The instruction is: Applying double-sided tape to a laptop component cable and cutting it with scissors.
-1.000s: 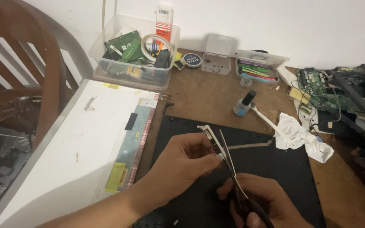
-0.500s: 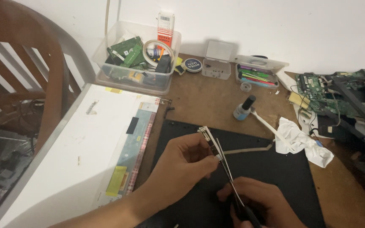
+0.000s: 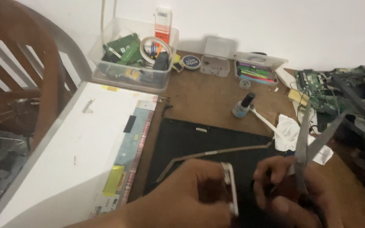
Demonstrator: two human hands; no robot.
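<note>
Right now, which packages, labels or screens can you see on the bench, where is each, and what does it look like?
Display panel: left side, lying back up, white rectangle with a yellow sticker and a black label.
Clear tub: back left, holds green circuit boards and tape.
Red-and-white carton: upright behind the tub.
Round tin: back centre, dark blue lid.
Clear case: back right, coloured tools inside.
</note>
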